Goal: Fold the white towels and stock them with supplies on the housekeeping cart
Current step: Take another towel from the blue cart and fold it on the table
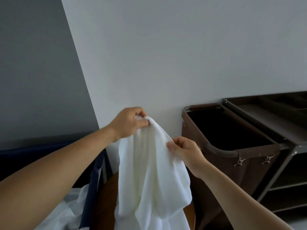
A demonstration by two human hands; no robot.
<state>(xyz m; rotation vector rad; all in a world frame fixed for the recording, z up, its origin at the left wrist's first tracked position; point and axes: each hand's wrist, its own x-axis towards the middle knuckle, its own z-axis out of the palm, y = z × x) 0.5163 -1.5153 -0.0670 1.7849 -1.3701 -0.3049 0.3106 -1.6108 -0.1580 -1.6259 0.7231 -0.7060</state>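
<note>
A round wooden table (pixel 106 206) is seen at the bottom, largely hidden by a towel (pixel 152 171); whether the towel rests on it cannot be told. At the right a cart (pixel 289 185) is set by the wall (pixel 182 47), with a brown bag (pixel 221 173) hung on its left end

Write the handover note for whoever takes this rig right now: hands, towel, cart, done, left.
Hands: left hand grips the bunched top corner of the white terry towel, held high; right hand pinches its edge a little lower.
Things: the towel hangs unfolded in the air above a brown wooden surface. More white cloth lies at lower left. The grey metal housekeeping cart, with its brown fabric laundry bag, stands to the right against the wall.
Done: nothing folded or stocked in this view.
Left: spread and fold this towel, shelve it on the cart, then the rest and the supplies.
</note>
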